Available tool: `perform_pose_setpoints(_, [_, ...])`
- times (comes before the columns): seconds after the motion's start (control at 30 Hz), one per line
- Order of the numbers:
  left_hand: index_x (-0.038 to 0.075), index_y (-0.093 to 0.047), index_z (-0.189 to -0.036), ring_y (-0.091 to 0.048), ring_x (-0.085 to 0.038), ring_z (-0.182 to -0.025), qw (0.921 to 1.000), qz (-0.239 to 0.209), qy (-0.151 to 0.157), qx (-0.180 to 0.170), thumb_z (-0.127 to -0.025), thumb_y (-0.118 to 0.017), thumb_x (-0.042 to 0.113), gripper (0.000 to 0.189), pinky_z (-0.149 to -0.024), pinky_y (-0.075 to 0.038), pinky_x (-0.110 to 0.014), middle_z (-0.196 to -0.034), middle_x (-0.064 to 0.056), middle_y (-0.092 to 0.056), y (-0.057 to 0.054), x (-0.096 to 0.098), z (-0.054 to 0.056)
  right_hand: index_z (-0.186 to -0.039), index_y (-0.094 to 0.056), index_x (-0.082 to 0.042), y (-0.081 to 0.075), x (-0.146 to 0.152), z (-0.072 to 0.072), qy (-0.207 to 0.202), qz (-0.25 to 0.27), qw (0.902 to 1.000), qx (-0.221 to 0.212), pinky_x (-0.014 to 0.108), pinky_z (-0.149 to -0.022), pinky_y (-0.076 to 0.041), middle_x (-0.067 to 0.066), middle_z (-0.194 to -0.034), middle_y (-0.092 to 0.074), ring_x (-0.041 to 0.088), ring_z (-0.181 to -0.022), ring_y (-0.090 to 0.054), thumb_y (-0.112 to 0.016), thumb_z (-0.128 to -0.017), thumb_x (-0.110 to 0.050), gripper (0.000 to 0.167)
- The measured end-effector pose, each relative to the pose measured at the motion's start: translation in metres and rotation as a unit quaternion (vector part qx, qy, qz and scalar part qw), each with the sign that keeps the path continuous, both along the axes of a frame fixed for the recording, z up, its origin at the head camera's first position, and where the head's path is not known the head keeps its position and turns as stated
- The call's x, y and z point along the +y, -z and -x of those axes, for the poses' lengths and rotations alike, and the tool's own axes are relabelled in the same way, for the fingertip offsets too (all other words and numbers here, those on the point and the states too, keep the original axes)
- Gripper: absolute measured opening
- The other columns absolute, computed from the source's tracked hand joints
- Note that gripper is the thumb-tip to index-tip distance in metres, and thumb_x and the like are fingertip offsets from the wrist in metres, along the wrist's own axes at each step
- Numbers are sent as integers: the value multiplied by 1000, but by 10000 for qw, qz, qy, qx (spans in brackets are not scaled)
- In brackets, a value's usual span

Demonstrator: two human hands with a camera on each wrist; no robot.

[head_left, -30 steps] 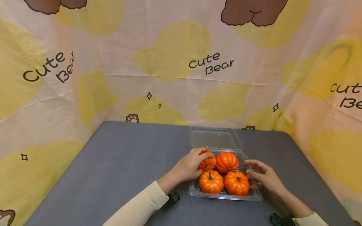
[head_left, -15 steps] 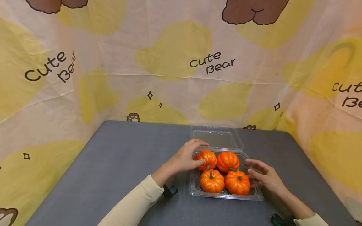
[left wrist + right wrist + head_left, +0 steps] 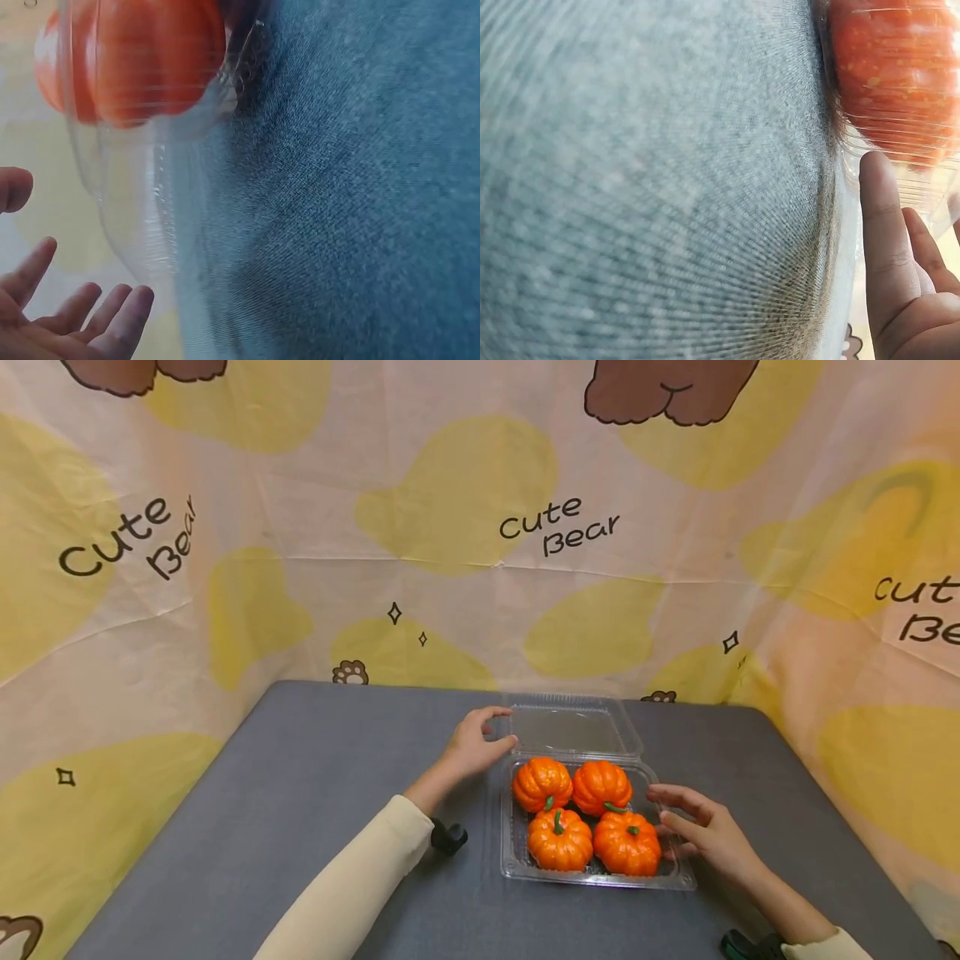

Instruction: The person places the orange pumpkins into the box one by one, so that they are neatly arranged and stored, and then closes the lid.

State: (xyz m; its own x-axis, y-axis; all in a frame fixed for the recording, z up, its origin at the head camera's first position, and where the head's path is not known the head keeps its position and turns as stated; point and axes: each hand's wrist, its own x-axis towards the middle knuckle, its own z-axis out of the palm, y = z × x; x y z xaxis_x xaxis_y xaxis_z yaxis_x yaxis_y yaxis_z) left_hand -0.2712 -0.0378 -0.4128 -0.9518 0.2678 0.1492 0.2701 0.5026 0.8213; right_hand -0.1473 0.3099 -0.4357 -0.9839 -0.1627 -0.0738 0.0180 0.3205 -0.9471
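Several small orange pumpkins [image 3: 559, 840] with green stems sit in two rows inside a clear plastic clamshell box [image 3: 525, 875]. Its lid [image 3: 573, 731] lies folded back behind the tray. At the lid's left edge is my left hand [image 3: 472, 745], fingers extended and thumb apart; in the left wrist view its fingers [image 3: 126, 322] are close to the clear plastic, and contact is hard to tell. My right hand [image 3: 708, 831] rests along the box's right side with fairly straight fingers; the right wrist view has a fingertip [image 3: 877, 169] against the ribbed wall, or very near it.
The box stands on a grey cloth-covered table [image 3: 360, 760], right of its middle. Behind and on both sides hangs a printed fabric backdrop [image 3: 450, 527]. Dark straps [image 3: 448, 838] are on both wrists.
My left hand has left the back left pumpkin and moved up and away to the lid's left edge. That pumpkin stays in the box. The right hand has hardly moved.
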Motion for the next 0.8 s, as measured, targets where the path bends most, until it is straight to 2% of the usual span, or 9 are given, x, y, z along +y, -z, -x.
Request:
perform_pose_setpoints(0.17, [16,-57,-132,-59,-38,-115,9985,-223,-106,-479,-87,-68,26,47,-91,-52,-48,-141,-13,-51,8,3,13,-138,-43,4,1,1,0,-13,51,10000,-4,41,-64,-59,-21,-113,-64,12,-87,-71,-56,-98,-17,47])
perform_pose_setpoints(0.37, [11,-56,-134,-51,-36,-126,9956,-530,-213,-741,-89,-66,21,47,-96,-49,-48,-137,-15,-54,15,7,22,-137,-44,4,1,1,-1,-19,106,9999,53,40,-64,-59,-21,-112,-64,12,-87,-71,-56,-97,-18,47])
perform_pose_setpoints(0.6, [12,-55,-134,-58,-33,-117,9908,-768,-359,-1051,-90,-66,19,46,-84,-55,-41,-136,-14,-54,22,8,24,-136,-44,7,1,0,-1,-114,224,9996,143,40,-64,-60,-20,-113,-65,12,-88,-71,-56,-97,-15,46])
perform_pose_setpoints(0.8, [11,-57,-132,-61,-29,-109,9874,-911,-383,-1237,-91,-66,20,43,-77,-56,-35,-134,-13,-56,29,10,25,-136,-43,7,1,0,-2,-63,227,9997,34,41,-65,-60,-21,-113,-65,11,-89,-71,-56,-97,-16,47])
